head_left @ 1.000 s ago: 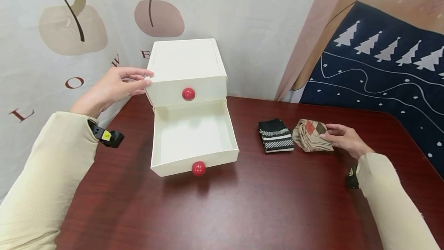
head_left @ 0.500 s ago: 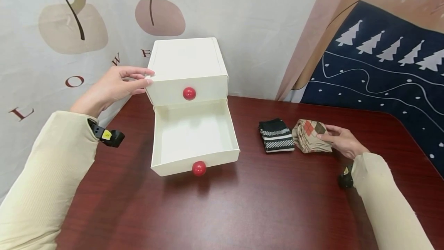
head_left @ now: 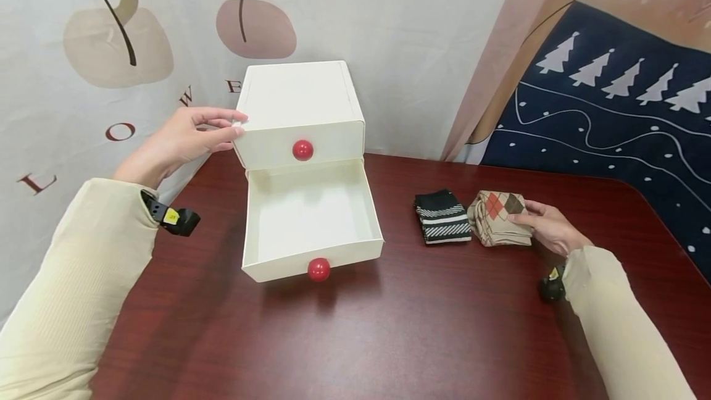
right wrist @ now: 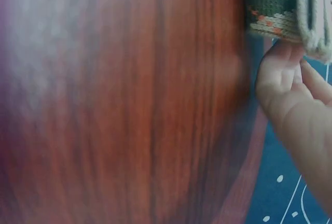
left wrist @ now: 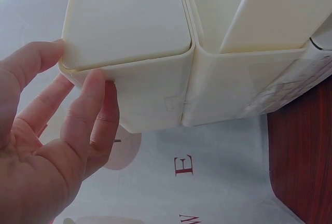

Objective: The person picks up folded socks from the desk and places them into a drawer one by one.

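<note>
The left hand [head_left: 178,141] rests against the upper left corner of the white drawer unit [head_left: 300,94], thumb on top and straight fingers pressed to its side wall; the left wrist view shows the fingertips [left wrist: 96,86] flat on the plastic, not curled round it. The lower drawer [head_left: 311,218] stands pulled out toward the near edge, nothing in it, its red knob [head_left: 318,269] in front; the upper drawer is shut. Well to the right, the right hand [head_left: 547,224] closes its fingers on the beige argyle socks [head_left: 497,218], which lie folded on the bench [head_left: 416,326], just beside the dark striped socks [head_left: 442,216].

The argyle bundle looks loosely folded, so a pinch at one edge could let it unfold or drag its striped neighbour along. The light unit may slide if the bracing hand lets go.

Red letters on the wall cloth [head_left: 111,79] read L, O, W, E, part of a longer word.
</note>
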A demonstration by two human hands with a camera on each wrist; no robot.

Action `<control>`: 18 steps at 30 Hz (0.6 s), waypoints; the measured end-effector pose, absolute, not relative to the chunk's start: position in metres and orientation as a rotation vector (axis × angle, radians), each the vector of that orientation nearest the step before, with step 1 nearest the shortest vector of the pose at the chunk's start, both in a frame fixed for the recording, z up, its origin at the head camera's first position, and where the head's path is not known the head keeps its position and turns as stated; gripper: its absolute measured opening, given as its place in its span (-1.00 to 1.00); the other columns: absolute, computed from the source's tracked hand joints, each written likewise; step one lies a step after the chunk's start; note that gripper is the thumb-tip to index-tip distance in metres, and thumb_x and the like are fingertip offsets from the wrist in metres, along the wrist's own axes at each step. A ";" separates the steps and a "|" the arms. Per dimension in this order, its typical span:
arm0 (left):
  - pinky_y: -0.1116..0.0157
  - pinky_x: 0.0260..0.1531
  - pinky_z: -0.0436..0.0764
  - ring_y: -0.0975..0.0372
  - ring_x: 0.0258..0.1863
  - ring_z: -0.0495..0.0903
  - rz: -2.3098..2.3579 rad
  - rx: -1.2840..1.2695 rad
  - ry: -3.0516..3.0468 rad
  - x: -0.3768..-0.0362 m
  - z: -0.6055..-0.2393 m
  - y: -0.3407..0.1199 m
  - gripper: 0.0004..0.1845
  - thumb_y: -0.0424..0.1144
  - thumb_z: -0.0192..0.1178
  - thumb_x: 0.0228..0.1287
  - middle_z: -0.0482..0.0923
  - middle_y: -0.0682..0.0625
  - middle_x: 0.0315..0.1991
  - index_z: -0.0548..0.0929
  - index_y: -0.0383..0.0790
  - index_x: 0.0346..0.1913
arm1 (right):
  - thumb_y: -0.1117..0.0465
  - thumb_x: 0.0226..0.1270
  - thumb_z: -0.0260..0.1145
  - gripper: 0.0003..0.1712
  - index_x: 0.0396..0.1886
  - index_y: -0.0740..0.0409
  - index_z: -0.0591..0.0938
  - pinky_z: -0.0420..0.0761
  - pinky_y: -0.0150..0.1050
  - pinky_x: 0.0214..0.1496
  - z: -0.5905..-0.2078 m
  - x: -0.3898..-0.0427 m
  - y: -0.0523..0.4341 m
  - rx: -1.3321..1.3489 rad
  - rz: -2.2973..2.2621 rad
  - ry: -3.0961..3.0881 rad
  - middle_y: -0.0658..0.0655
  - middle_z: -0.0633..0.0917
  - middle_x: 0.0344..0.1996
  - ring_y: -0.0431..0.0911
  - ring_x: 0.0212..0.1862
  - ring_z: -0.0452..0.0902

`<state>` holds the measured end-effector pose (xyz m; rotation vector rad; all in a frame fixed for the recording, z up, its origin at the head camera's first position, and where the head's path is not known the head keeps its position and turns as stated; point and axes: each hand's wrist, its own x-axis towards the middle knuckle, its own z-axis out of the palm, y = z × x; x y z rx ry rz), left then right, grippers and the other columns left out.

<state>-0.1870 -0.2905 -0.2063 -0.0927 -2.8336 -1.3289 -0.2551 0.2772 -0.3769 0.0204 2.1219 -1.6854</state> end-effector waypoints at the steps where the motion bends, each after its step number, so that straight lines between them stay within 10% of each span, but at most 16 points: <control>1: 0.56 -0.26 0.52 0.42 -0.36 0.58 -1.333 -0.095 -2.831 -0.187 -0.207 -0.291 -0.50 -0.07 0.13 0.19 0.33 -0.08 -0.13 0.41 -0.24 0.15 | 0.13 0.19 0.25 -0.03 0.33 0.39 -0.16 0.51 -0.54 -0.19 -0.376 -0.255 0.277 0.032 -1.659 2.151 -0.22 0.49 -0.33 -0.39 -0.27 0.45; 10: 0.52 -0.23 0.53 0.41 -0.35 0.58 -1.329 -0.101 -2.835 -0.188 -0.208 -0.291 -0.48 -0.06 0.12 0.19 0.29 -0.12 -0.07 0.40 -0.25 0.16 | 0.12 0.19 0.24 -0.54 0.03 0.10 0.31 0.56 -0.41 -0.24 -0.374 -0.248 0.276 0.005 -1.728 2.142 -0.17 0.54 -0.33 -0.31 -0.28 0.48; 18: 0.50 -0.21 0.54 0.43 -0.37 0.57 -1.337 -0.096 -2.828 -0.187 -0.207 -0.289 -0.49 -0.07 0.12 0.20 0.30 -0.11 -0.08 0.40 -0.26 0.16 | 0.24 0.24 0.19 -0.71 -0.13 0.00 0.30 0.61 -0.26 -0.29 -0.369 -0.236 0.274 -0.074 -1.866 1.999 -0.10 0.55 -0.31 -0.23 -0.30 0.53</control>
